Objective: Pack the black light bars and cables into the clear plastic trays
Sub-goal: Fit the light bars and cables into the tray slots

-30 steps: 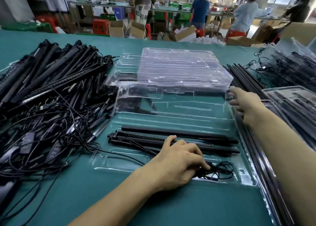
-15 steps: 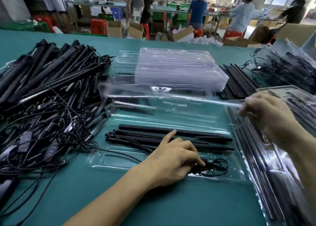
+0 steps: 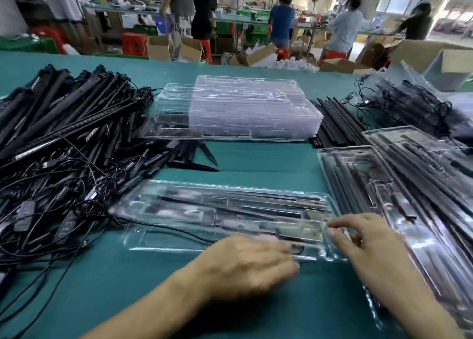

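right hand (image 3: 368, 244) pinches the closed clear tray (image 3: 163, 236) by its lid, likely snapping it over the light bars (image 3: 256, 208); left hand (image 3: 250, 264) blurred, grip unclear.

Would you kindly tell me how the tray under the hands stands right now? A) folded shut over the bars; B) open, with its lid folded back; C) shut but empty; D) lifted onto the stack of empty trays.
A: the tray is folded shut, its clear top lying over the bars, with the left hand and right hand at its near right edge.
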